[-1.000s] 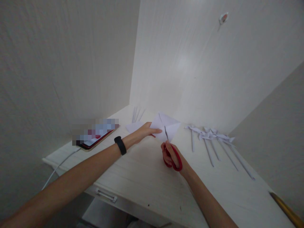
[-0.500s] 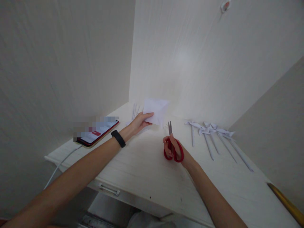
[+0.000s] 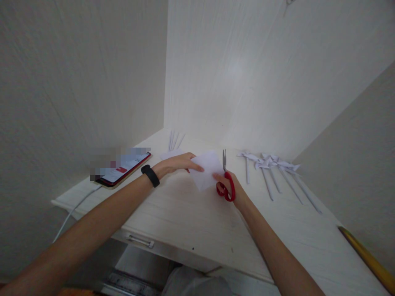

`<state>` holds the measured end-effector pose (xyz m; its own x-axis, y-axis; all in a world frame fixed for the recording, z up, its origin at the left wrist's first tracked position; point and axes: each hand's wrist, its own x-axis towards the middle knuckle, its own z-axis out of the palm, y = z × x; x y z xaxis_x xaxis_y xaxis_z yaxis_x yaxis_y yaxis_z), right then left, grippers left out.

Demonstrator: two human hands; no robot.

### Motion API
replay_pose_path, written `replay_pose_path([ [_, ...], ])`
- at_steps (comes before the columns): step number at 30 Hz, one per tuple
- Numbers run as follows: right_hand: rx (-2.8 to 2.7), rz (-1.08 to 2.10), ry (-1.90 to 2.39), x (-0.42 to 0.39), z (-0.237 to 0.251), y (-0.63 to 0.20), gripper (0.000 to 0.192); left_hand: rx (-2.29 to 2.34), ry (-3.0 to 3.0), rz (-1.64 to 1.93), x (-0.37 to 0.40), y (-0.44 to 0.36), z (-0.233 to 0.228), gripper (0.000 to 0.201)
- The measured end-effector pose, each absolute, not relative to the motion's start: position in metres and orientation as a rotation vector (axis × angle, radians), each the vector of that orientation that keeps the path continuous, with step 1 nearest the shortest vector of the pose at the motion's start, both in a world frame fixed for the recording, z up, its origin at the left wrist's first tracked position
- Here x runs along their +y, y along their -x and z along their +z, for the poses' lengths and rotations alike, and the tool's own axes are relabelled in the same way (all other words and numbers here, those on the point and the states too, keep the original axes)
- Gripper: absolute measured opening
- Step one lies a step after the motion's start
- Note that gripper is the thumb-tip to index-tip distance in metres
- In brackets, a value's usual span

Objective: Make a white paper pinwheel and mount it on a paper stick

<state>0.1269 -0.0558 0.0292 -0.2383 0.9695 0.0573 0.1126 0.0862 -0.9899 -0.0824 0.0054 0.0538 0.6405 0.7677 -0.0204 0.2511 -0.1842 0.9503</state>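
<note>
A small white sheet of paper (image 3: 207, 162) is pinched at its left side by my left hand (image 3: 182, 163), thumb on top. My right hand (image 3: 230, 183) has red-handled scissors (image 3: 230, 192) hooked on its fingers, with the blades pointing up and away from me. The right fingertips also touch the sheet's right edge. More white paper (image 3: 169, 154) lies flat on the table behind my left hand, partly hidden by it.
Paper pinwheels on white sticks (image 3: 271, 162) lie at the right. Several thin paper sticks (image 3: 173, 140) rest near the back corner. A phone (image 3: 123, 168) with a cable sits at the left of the white table (image 3: 173, 213). Walls close in the back and sides.
The paper has come down and toward me, turning in my left hand. My right hand has moved up to the sheet's right edge, carrying the scissors with it.
</note>
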Motion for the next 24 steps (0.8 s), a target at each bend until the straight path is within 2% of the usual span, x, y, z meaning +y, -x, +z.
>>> replay_pose_path([
  [7, -1.432, 1.132, 1.169, -0.05, 0.027, -0.127, 0.031, 0.879, -1.52, 0.793, 0.008, 0.081, 0.055, 0.031],
  [11, -1.392, 1.084, 1.135, -0.052, 0.029, -0.128, 0.031, 0.76, -1.451, 0.754, 0.002, 0.074, 0.053, 0.033],
  [15, -1.407, 1.109, 1.109, -0.055, 0.03, -0.125, 0.033, 0.717, -1.465, 0.711, -0.003, 0.066, 0.048, 0.035],
  [20, -1.446, 1.138, 1.091, -0.054, 0.028, -0.125, 0.037, 0.688, -1.497, 0.783, -0.003, 0.063, 0.049, 0.026],
  [24, -1.345, 1.187, 1.076, -0.052, 0.029, -0.126, 0.036, 0.688, -1.459, 0.852, -0.002, 0.064, 0.049, 0.029],
])
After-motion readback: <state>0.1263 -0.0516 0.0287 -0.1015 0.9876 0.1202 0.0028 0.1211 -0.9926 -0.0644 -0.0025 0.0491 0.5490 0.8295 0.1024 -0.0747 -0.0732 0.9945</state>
